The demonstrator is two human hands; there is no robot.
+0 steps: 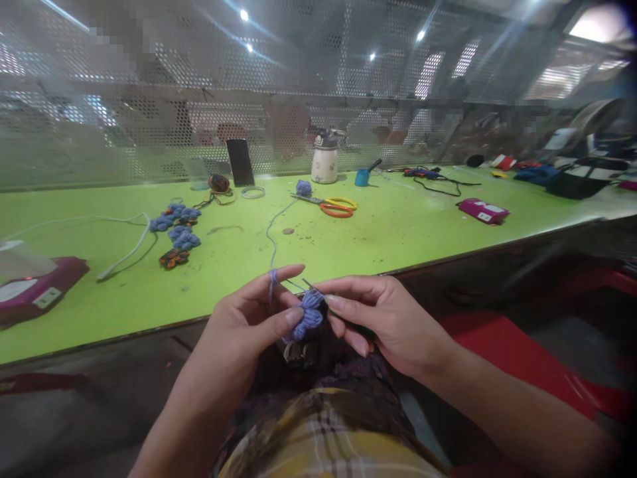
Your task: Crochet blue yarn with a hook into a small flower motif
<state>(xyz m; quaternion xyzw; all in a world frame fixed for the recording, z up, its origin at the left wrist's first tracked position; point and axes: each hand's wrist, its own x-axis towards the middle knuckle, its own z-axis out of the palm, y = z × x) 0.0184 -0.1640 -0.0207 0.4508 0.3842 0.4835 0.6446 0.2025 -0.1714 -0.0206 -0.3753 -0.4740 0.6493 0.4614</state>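
Note:
Between my hands, just off the table's front edge, is a blue crochet flower with puffy petals. My left hand pinches its left side between thumb and fingers. Blue yarn wraps around my left index finger and runs back across the table to a small yarn ball. In my right hand is a thin crochet hook, its tip showing above the flower's upper petals. Most of the hook is hidden by my fingers.
Scissors with orange and yellow handles lie beside the yarn ball. Finished crochet flowers and a white cable are at left. Behind stand a phone, a white bottle and a blue pot. Purple packs lie at both sides.

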